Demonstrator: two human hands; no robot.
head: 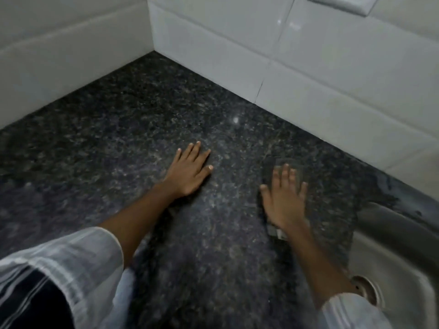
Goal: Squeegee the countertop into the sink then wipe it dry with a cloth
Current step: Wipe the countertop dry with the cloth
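Observation:
A dark speckled granite countertop (133,129) fills the view. My left hand (190,172) lies flat on it near the middle, fingers together, holding nothing. My right hand (285,200) presses flat, fingers spread, on a dark grey cloth (269,169) that lies on the counter; the hand is motion-blurred. The cloth shows beyond the fingertips and below the wrist. A steel sink (403,264) sits at the lower right, its drain (365,288) partly behind my right sleeve. No squeegee is visible.
White tiled walls (308,67) meet in a corner behind the counter, left wall (59,55) and back wall. A white switch plate (342,3) is at the top right. A wet smear (392,188) marks the counter beside the sink rim.

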